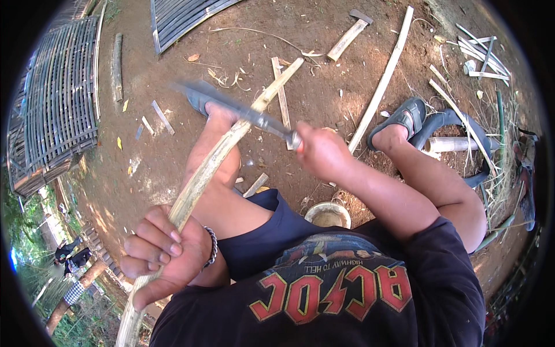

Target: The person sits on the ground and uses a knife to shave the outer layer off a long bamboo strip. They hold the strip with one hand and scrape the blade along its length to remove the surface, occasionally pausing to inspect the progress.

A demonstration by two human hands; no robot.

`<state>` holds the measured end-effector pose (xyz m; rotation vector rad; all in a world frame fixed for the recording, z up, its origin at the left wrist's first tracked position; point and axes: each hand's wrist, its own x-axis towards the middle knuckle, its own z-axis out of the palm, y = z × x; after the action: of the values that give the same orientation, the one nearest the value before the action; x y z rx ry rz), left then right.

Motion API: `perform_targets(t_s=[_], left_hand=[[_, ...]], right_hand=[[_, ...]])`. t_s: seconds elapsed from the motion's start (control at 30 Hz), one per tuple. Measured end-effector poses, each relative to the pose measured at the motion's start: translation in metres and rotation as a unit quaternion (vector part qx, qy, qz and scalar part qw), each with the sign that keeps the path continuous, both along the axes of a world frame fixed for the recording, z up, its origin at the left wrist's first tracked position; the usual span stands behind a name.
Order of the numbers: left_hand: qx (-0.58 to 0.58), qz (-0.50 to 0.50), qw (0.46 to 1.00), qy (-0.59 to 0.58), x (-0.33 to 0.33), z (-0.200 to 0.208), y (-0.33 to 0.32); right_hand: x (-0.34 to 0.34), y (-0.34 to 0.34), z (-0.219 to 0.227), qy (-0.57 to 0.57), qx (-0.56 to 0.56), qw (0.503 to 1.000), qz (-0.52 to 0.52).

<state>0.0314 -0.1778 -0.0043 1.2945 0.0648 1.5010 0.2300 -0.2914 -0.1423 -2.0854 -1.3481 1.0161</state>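
My left hand [167, 246] is closed around the lower part of a long, pale split-bamboo strip [199, 173]. The strip slants up and away over my left leg. In my right hand [325, 151] is the handle of a long-bladed knife [269, 124]. Its blade lies across the strip near the far end and is smeared by motion toward the tip. Whether the edge is cutting in or only resting on the strip, I cannot tell. A shorter flat piece of bamboo [281, 101] lies on the dirt beneath the strip's far end.
On the dirt ahead lie a hatchet [350, 37] and a long bamboo strip [384, 75]. A pale bowl [328, 215] sits between my legs. At right are a black rubber ring [429, 126] and scattered strips [483, 58]. Slatted bamboo panels [55, 87] stand at left.
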Motion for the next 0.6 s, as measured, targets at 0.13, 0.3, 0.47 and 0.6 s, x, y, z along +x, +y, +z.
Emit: perform_targets(t_s=[0.13,0.3,0.47,0.6], left_hand=[[0.003,-0.001,1.0,0.01,0.0,0.002,-0.001],[0.014,-0.002,1.0,0.011,0.006,0.003,-0.001],[0.011,-0.002,1.0,0.001,0.003,0.002,0.003],[-0.001,0.005,1.0,0.011,0.001,0.005,0.004]], right_hand=[[-0.022,-0.003,0.004,0.001,0.105,0.994,0.034],[0.027,0.006,-0.037,-0.073,-0.044,0.996,-0.015],[-0.009,0.001,0.004,0.003,0.038,0.998,0.052],[0.011,0.008,-0.023,0.001,-0.002,1.0,0.01]])
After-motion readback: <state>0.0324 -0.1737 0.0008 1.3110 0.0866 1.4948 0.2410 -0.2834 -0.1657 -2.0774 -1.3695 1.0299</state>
